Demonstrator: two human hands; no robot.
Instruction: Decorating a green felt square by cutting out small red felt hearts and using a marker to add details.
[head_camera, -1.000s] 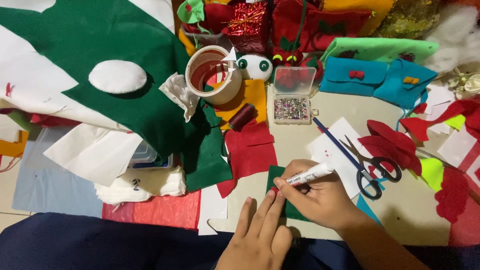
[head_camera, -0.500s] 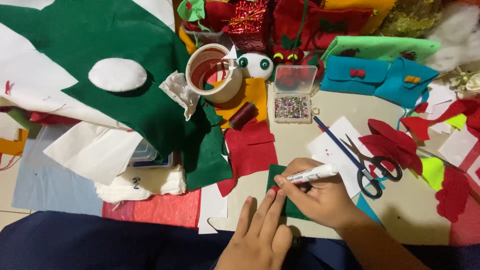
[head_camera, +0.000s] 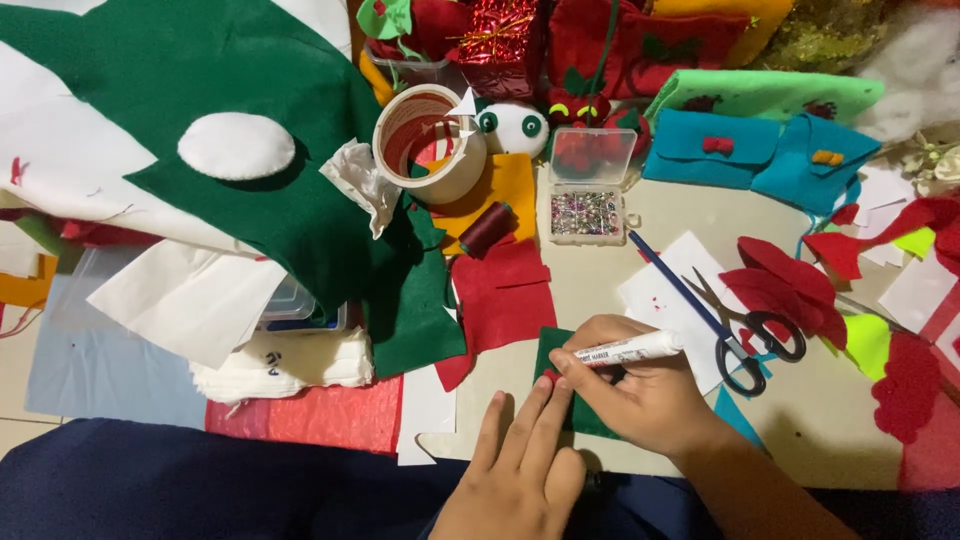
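My right hand grips a white marker, its tip down at the left edge of a small dark green felt piece on the beige table. My left hand lies flat with its fingers together, the fingertips pressing the lower left of that green piece. Most of the felt piece is hidden under both hands. A red felt piece lies just beyond it.
Black-handled scissors and a blue pencil lie on white paper right of my hands. A clear box of pins, a tape roll, a dark red thread spool, large green felt and blue felt pouches surround the area.
The marker has shifted slightly along the green felt's left edge; both hands stay almost in place.
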